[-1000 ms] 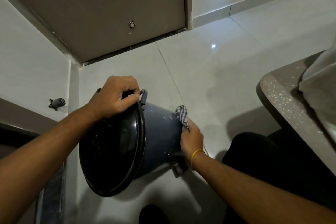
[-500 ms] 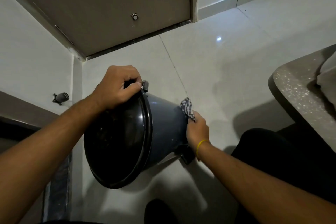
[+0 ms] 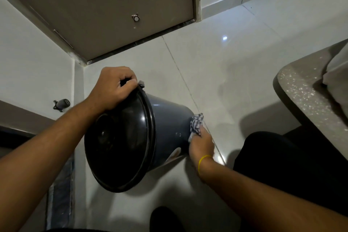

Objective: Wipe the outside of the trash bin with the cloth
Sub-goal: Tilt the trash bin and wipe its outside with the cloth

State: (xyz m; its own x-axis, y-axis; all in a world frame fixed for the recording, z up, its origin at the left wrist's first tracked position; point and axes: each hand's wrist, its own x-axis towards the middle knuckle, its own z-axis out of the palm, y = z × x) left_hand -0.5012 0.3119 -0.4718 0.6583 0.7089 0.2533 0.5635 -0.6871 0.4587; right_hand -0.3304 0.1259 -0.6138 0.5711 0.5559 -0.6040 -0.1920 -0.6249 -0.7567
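A dark grey trash bin [image 3: 167, 124] with a glossy black lid [image 3: 118, 143] is tipped over, lid facing me, its base pointing away to the right above the tiled floor. My left hand [image 3: 114, 88] grips the top of the lid rim near the hinge. My right hand [image 3: 200, 143], with a yellow band at the wrist, holds a checked cloth [image 3: 196, 124] pressed against the bin's side near its base. The bin's far side and bottom are hidden.
A brown door [image 3: 113, 5] closes the corner ahead, with a doorstop [image 3: 61, 104] on the left wall. A speckled counter edge [image 3: 301, 96] juts in at right. My dark-clothed leg [image 3: 282, 165] is under the right arm. Pale floor tiles [image 3: 226, 71] spread beyond the bin.
The bin has tilted further with its base swinging right. My right hand and the cloth have slid along the side toward the base. My left hand keeps its grip on the rim.
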